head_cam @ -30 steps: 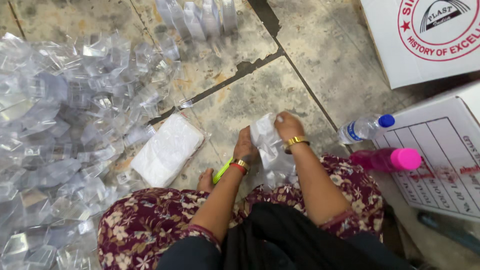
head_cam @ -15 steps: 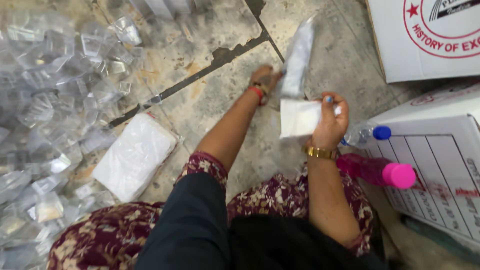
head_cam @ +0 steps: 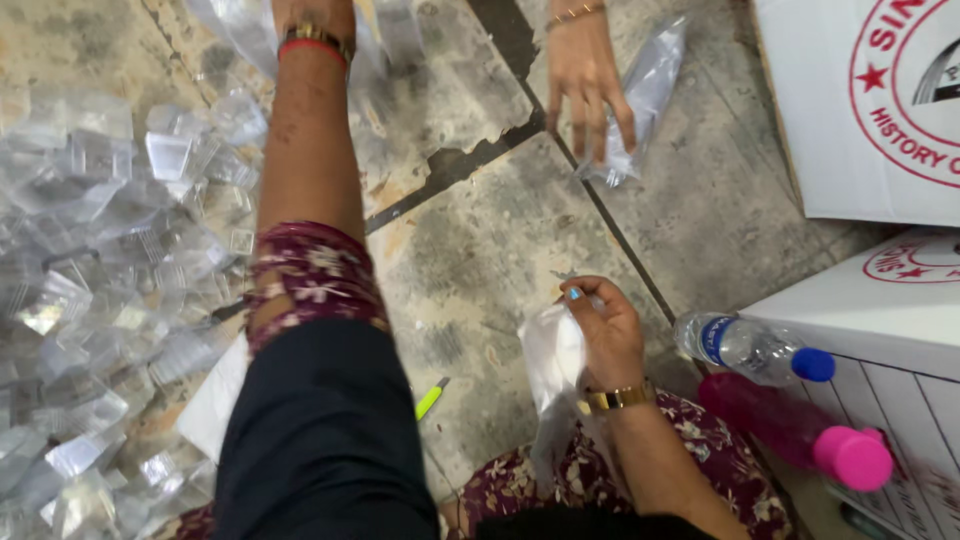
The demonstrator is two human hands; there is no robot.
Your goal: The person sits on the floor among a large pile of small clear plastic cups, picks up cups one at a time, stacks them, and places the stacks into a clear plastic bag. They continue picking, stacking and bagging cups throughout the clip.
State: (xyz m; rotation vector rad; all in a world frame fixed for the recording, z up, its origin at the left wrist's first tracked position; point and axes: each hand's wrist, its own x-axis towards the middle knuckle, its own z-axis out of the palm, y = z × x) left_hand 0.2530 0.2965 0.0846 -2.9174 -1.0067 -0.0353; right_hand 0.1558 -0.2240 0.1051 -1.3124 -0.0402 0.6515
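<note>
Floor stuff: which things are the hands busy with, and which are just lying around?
In use:
right hand gripping a white plastic bag
left hand reaching to the clear plastic pieces
another person's hand on a clear pouch

Lying about:
clear water bottle
pink bottle
green pen
white cartons

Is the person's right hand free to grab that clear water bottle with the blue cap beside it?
Probably not at once: the right hand already grips a white plastic bag, though the clear water bottle with the blue cap lies close, unobstructed.

You're seeing clear water bottle (head_cam: 748, 349) and pink bottle (head_cam: 800, 432) lying just right of right hand; white cartons (head_cam: 870, 120) standing beyond.
</note>
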